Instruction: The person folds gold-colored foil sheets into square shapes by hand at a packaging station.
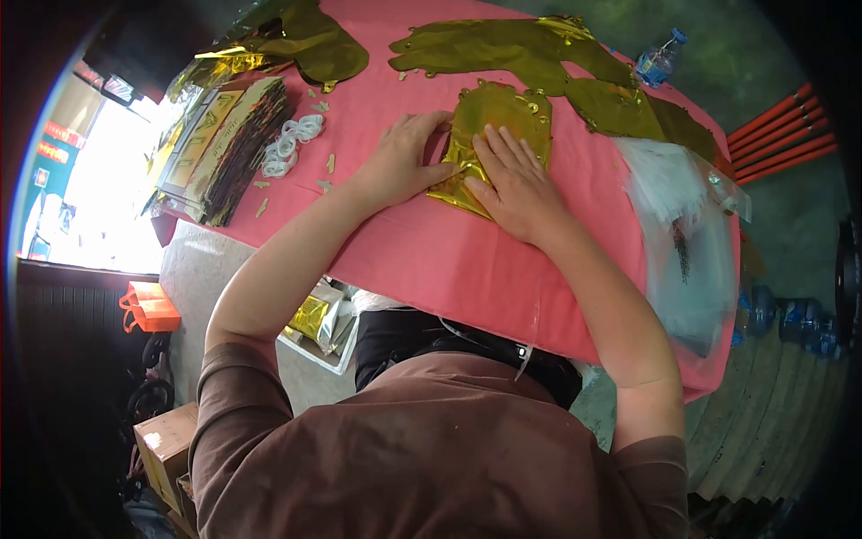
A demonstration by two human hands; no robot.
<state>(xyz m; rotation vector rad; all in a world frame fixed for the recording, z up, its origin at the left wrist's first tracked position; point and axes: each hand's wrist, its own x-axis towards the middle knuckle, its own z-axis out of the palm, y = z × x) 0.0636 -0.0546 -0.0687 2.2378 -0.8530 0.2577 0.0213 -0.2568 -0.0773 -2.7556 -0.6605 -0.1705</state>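
Note:
A folded piece of shiny gold foil with a scalloped, ornamented far edge lies in front of me on the pink-covered table. My right hand rests flat on it, fingers stretched out and thumb spread toward the left. At the foil's left edge is my left hand, its thumb and fingers apart; the thumb touches the foil, and the fingertips are partly hidden beside it. Neither hand appears to grip anything.
Flat gold foil pieces lie along the far side. A stack of printed pieces and white rings are at left. Clear plastic bags lie at right, with a water bottle beyond. The pink tablecloth hangs over the near edge.

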